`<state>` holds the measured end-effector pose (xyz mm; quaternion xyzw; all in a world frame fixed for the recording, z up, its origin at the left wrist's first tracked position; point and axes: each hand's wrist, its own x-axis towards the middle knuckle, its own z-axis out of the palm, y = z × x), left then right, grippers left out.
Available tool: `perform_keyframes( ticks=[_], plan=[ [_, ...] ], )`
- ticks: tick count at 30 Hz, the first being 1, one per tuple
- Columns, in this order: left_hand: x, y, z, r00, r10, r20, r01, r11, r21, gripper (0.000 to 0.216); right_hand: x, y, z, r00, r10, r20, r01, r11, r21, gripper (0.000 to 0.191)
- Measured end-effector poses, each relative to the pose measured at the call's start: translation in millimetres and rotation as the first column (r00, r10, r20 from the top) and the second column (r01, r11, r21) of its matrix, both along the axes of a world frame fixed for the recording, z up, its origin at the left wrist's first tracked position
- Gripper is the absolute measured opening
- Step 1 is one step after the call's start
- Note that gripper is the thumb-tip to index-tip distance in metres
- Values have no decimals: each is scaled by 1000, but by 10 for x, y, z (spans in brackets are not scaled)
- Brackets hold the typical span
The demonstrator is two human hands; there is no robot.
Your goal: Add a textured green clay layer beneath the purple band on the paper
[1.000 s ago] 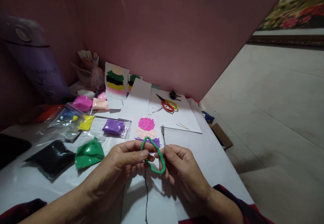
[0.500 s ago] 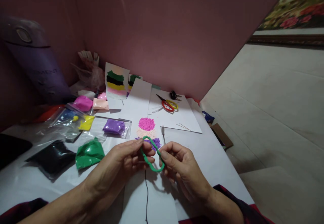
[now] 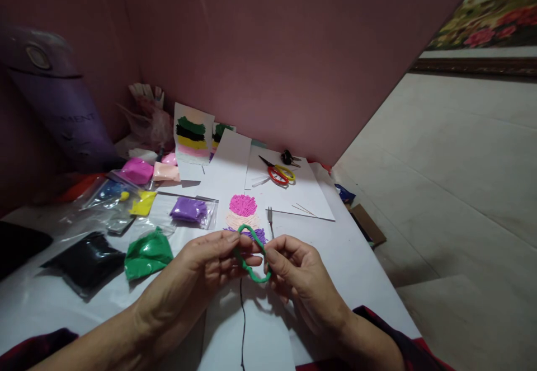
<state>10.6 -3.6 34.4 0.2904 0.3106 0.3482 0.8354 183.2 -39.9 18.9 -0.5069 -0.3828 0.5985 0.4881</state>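
Note:
A thin green clay strand (image 3: pixel 253 275), bent into a loop, is held up between both hands. My left hand (image 3: pixel 210 259) pinches its left side between thumb and fingers. On the other side, my right hand (image 3: pixel 296 270) grips the loop with thumb and forefinger. Just beyond lies a paper strip bearing bands of textured clay: magenta (image 3: pixel 243 205), peach (image 3: pixel 235 220) and purple (image 3: pixel 257 233), the purple partly hidden by the loop and fingers. A black strand (image 3: pixel 243 320) runs down the white strip (image 3: pixel 264 332) below my hands. Behind my right fingers a small fork (image 3: pixel 270 216) rests.
At left lie packets of black (image 3: pixel 86 264), green (image 3: pixel 147 254), purple (image 3: pixel 189 210) and yellow clay (image 3: pixel 143 202). Scissors (image 3: pixel 279 174) and keys (image 3: pixel 287 158) are on white board at the back. A striped card (image 3: pixel 193 136) leans near the wall; a purple bottle (image 3: pixel 62 108) stands far left.
The green loop has shifted slightly and looks a little narrower, its lower end drawn up a bit. Both hands keep hold of it in nearly the same place.

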Motion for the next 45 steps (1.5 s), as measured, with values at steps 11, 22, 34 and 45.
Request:
perform_keyframes(
  ticks=[11,22,34,45],
  plan=[
    [12,13,-4,1000,18,4,-18,999,-33,14,-6,-7,67,998,-35,-44,36,999,21,31],
    [17,19,-29,998,9,-57,-10,1000,-18,29,-10,-7,40,994,-64,-91,68,997,35,29],
    [43,15,-100,994,65,-89,-66,998,-7,33,2,-25,4,992,-7,-125,14,999,52,25],
    [48,-1,-85,1000,7,-24,-7,1000,-4,24,-10,-20,25,989,-54,-138,55,999,-1,30]
  ],
)
